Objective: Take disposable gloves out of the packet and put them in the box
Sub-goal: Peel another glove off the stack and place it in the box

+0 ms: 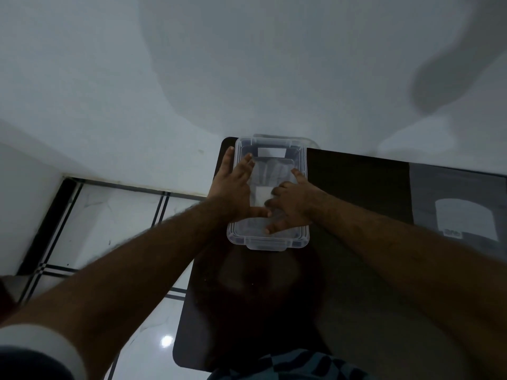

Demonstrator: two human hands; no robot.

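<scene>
Here, hands (236, 193) over box (301, 239).

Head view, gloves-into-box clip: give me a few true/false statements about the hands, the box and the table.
1. Both hands reach into the clear plastic box. True.
2. The box stands on the floor. False: it stands on the dark table, near its far left corner.
3. The left hand lies on the left side of the box. True.
4. The right hand rests on the table away from the box. False: it is inside the box, pressing on the pale, translucent contents.
5. The box is opaque red. False: it is see-through.
</scene>
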